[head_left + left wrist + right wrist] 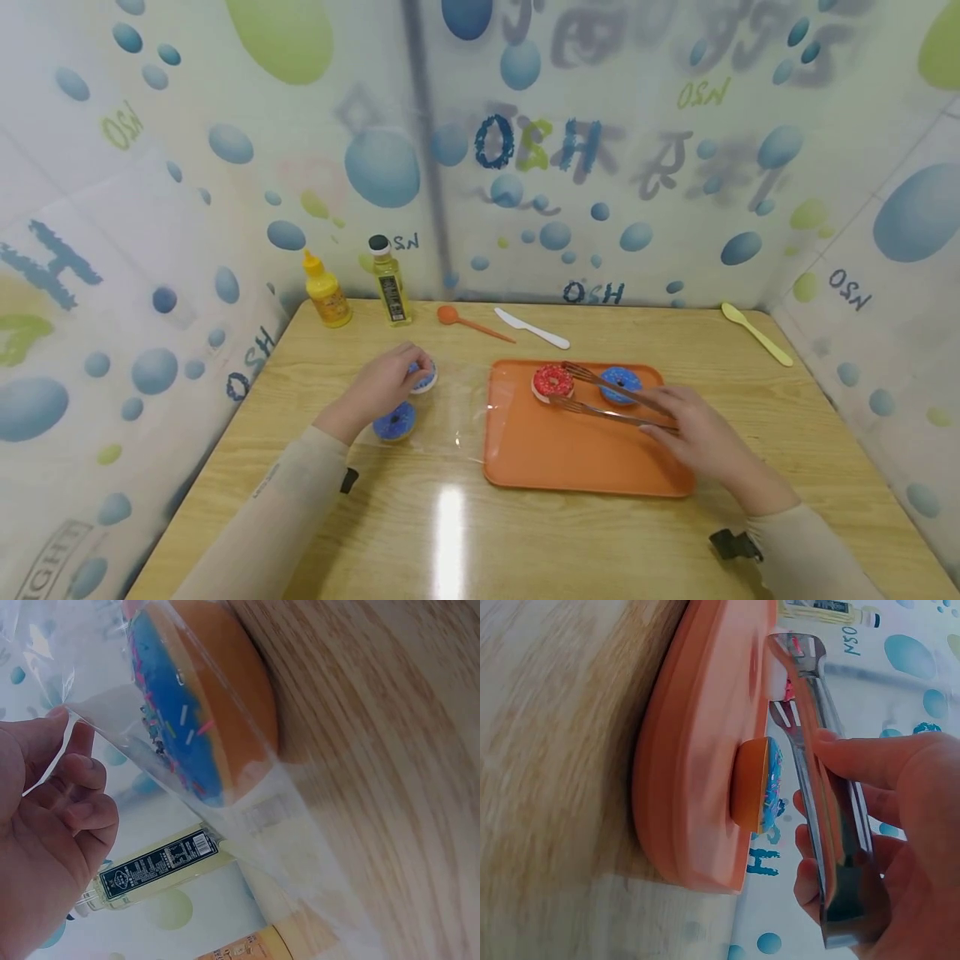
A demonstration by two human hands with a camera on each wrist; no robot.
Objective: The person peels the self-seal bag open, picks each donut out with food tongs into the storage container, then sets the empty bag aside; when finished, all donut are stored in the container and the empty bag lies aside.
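Note:
My left hand (384, 382) pinches the edge of a clear plastic bag (289, 799) between thumb and finger. Under the film lies a blue-iced doughnut with sprinkles (176, 712). In the head view there are two blue doughnuts by this hand: one (395, 423) below it, the other (426, 378) partly hidden behind the fingers. My right hand (701, 437) grips metal tongs (829, 802) with fork-like tips. Those tips stand at the upper and lower sides of a red-iced doughnut (545, 379) on an orange tray (570, 458); whether they touch it I cannot tell.
Another blue doughnut (612, 378) sits on the tray, right of the red one. Along the table's back stand a yellow squeeze bottle (330, 302) and an oil bottle (392, 292), then an orange spoon (480, 325), a white knife (532, 327) and a yellow-green spoon (757, 335).

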